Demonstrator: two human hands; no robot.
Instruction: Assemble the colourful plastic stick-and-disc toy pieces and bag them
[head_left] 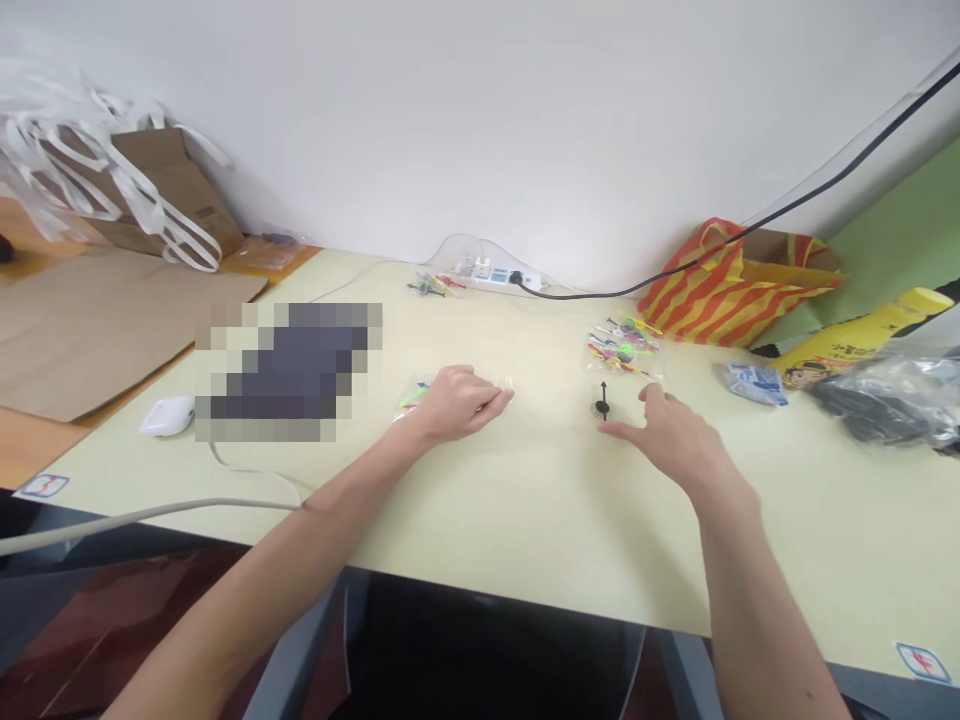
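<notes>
My left hand point(463, 403) is closed, its fingers curled at the right end of a small clear plastic bag point(411, 395). Coloured arrow-shaped pieces show in the bag beside my wrist, and the hand hides much of it. On the table, a black arrow spinner point(602, 407) with a round middle points away from me. My right hand point(679, 435) is just right of this spinner, thumb and fingers apart, with nothing between them. Beyond that hand lies a clear bag of multicoloured arrow spinners point(624, 345).
More coloured spinners point(431, 284) lie near the power strip point(495, 272) by the wall. A pixelated dark object point(292, 370) and white earphone case point(168, 416) are left. A striped bag point(720, 290), yellow bottle point(862, 340) and plastic-wrapped item point(892, 400) stand or lie right. A black cable point(825, 185) hangs across.
</notes>
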